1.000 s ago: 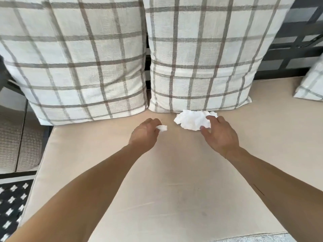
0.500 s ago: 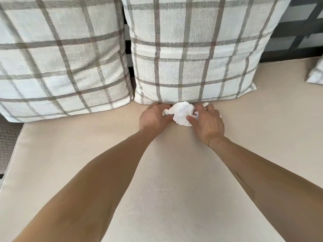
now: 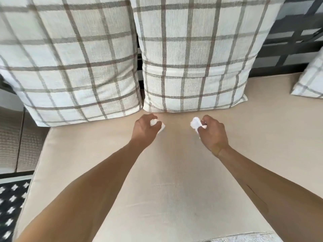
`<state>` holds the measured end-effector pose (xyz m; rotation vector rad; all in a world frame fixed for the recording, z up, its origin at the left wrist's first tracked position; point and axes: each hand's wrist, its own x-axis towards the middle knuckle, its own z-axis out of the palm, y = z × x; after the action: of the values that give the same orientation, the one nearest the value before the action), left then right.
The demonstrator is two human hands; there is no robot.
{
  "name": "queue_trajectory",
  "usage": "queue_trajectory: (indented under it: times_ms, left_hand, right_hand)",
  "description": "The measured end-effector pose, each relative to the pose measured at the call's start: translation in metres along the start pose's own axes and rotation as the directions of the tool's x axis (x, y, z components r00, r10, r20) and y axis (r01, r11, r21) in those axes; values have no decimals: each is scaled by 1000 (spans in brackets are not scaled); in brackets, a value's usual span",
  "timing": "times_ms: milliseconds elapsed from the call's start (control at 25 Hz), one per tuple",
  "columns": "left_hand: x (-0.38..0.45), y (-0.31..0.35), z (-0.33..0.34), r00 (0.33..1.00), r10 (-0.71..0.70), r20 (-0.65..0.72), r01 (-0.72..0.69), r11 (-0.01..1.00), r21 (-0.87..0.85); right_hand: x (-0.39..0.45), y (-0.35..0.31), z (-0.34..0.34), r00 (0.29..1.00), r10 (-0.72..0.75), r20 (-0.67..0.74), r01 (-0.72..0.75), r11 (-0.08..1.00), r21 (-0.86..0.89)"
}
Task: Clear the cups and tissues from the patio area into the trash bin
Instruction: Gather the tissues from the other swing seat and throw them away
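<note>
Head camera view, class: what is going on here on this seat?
A person leans over a beige seat cushion and clears tissues from it. The left hand grips one crumpled white tissue, and the right hand grips another crumpled tissue. Both hands are in front of two plaid pillows propped at the back of the seat. No loose tissue shows on the cushion. No cup or trash bin is in view, so the tissues are not yet thrown away.

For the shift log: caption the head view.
Left hand and right hand each grip a tissue over the seat cushion.
</note>
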<state>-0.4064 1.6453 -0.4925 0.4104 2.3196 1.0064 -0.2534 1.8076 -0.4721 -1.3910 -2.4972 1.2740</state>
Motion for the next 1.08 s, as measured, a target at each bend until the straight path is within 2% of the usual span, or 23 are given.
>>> queue_trajectory:
  times_ms: [80,160,280,400,480,600,760,920,1080]
  left_hand:
    - [-16,9,-21,991,-117,66,131,951,-281]
    - [-32,18,-44,988,-126,94,153,909,-387]
    - [-59,32,-82,985,-145,90,169,901,-400]
    - [-92,52,-121,975,-172,144,214,903,-373]
    - [-115,65,-145,967,-168,191,229,901,-368]
    - [-146,78,-181,967,-102,232,168,944,-283]
    - [-191,92,-213,972,45,232,17,966,-257]
    - [-236,106,-236,971,123,205,-71,967,-246]
    - [-277,116,-251,977,138,165,-94,964,-248]
  right_hand:
    - [-19,-22,-4,998,9,61,-20,986,165]
    - [-38,-41,-8,993,-29,111,4,975,222]
    - [-67,-76,-19,989,-37,140,10,982,189]
    - [-102,-116,-35,959,33,283,-122,945,303]
    - [-124,-136,-44,935,17,354,-133,942,307]
    - [-162,-171,-56,959,-65,276,-14,961,276]
    - [-215,-209,-73,949,-70,307,-105,849,518]
    - [-262,-227,-94,955,-136,264,-14,868,496]
    - [-294,-235,-110,966,-199,168,124,919,373]
